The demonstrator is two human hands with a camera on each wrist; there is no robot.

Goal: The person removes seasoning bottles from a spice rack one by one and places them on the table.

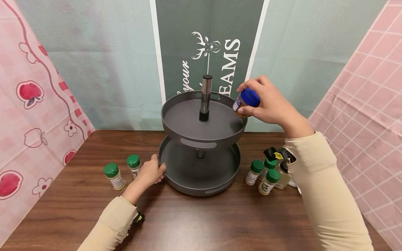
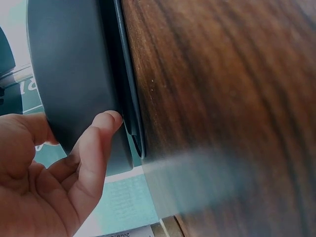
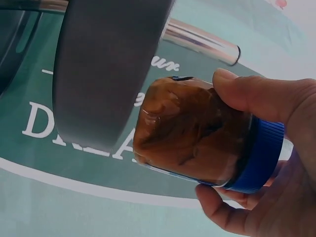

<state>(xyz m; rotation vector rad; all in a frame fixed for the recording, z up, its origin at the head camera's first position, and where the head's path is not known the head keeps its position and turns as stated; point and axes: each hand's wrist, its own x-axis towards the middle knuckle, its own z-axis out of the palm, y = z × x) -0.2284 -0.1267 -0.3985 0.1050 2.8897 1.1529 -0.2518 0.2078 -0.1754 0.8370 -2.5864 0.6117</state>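
Note:
A dark grey two-tier round tray stand stands on the table, its upper tray (image 1: 171, 127) above its lower tray (image 1: 188, 188), with a metal post (image 1: 206, 94) rising through the middle. My left hand (image 1: 152, 170) grips the lower tray's left rim; in the left wrist view its fingers press the outer wall (image 2: 74, 74) and the thumb goes behind the edge. My right hand (image 1: 270, 104) holds a jar of brown spread (image 3: 190, 133) with a blue lid (image 1: 250, 97), tilted at the upper tray's right rim. Whether jar and rim touch I cannot tell.
Two green-capped seasoning bottles (image 1: 115, 177) stand left of the stand. To its right, several more green-capped bottles (image 1: 267, 183) cluster beside a dark-lidded jar (image 1: 283, 178), partly behind my right forearm. A fabric backdrop (image 1: 125, 69) hangs behind the wooden table (image 1: 201, 223).

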